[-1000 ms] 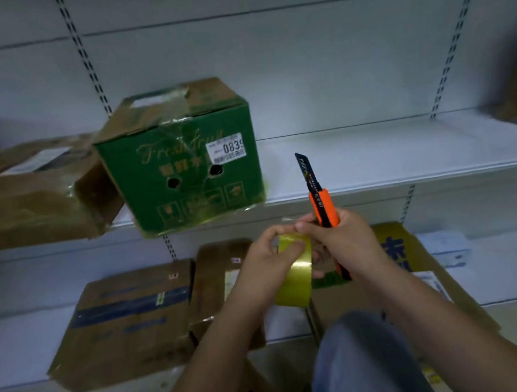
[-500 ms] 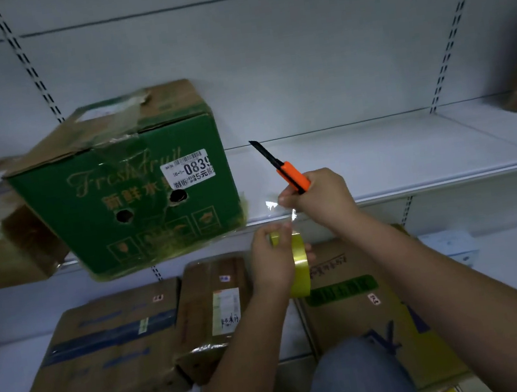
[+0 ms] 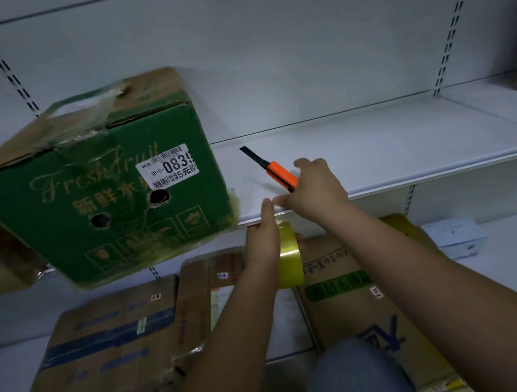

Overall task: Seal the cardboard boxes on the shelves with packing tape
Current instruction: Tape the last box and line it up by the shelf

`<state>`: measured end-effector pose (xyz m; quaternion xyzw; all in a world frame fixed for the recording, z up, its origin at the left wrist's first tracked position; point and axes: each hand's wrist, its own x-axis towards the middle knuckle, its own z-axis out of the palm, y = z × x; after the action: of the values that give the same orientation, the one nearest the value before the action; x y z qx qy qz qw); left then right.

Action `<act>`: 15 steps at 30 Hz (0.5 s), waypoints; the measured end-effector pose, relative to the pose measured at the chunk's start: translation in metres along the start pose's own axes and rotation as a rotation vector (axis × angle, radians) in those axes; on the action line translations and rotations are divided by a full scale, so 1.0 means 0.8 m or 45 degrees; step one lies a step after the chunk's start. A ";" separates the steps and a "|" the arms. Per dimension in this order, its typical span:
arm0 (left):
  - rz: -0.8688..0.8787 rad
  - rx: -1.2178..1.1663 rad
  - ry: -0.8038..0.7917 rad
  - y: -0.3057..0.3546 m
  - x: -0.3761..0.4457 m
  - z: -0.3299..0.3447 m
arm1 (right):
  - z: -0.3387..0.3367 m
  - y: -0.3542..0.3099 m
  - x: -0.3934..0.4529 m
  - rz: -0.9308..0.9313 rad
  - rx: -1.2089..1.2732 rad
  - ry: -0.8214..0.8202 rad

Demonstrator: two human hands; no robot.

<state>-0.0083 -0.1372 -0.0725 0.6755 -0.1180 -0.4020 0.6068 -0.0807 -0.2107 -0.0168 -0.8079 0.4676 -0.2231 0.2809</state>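
**boxguy:** So where were the hands at that point?

**shelfwatcher:** The left hand [image 3: 265, 244] was wrapped round the tape roll [image 3: 288, 254], fingers curled through and around it, thumb sticking up toward the shelf edge. The roll sat just below the front lip of the upper shelf [image 3: 408, 143], in front of the boxes down below.

**boxguy:** And the right?

**shelfwatcher:** The right hand [image 3: 313, 188] was closed around the orange knife [image 3: 275, 172], blade end pointing up and left over the shelf. Its thumb and forefinger looked pressed together right by the left thumb, maybe pinching the loose tape end, but it was too blurry to tell for sure.

**boxguy:** Boxes?

**shelfwatcher:** The green fruit box [image 3: 95, 191] was on the upper shelf to the left, hanging a bit over the front edge, with crinkled tape across its brown top flaps. On the lower shelf [image 3: 506, 265] lay a brown box with blue stripes [image 3: 106, 350] at the left, a narrow brown box [image 3: 204, 295] touching it, and a big box with a green label [image 3: 345, 293] just right of the roll, partly behind the right forearm. A small white box [image 3: 453, 236] sat further right.
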 end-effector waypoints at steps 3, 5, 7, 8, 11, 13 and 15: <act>-0.128 -0.117 -0.070 0.022 -0.008 0.000 | -0.014 0.010 0.007 -0.040 0.095 0.058; -0.170 -0.104 -0.097 0.024 -0.003 -0.002 | -0.027 0.027 0.007 -0.016 0.146 0.148; -0.187 -0.078 -0.118 0.024 -0.007 -0.005 | -0.046 0.045 -0.001 0.033 0.172 0.176; -0.186 -0.053 -0.123 0.023 -0.008 -0.008 | -0.057 0.053 -0.005 0.070 0.203 0.145; -0.137 0.144 -0.009 0.016 0.001 -0.012 | -0.090 0.076 -0.021 0.164 0.303 0.031; -0.027 0.359 0.071 0.015 -0.006 -0.009 | -0.113 0.089 -0.036 0.188 0.450 0.046; 0.084 0.591 0.145 0.013 -0.027 -0.004 | -0.134 0.102 -0.055 0.204 0.582 0.055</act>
<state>-0.0169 -0.1236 -0.0549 0.8142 -0.1950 -0.3054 0.4536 -0.2189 -0.2312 0.0045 -0.6786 0.4734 -0.3174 0.4633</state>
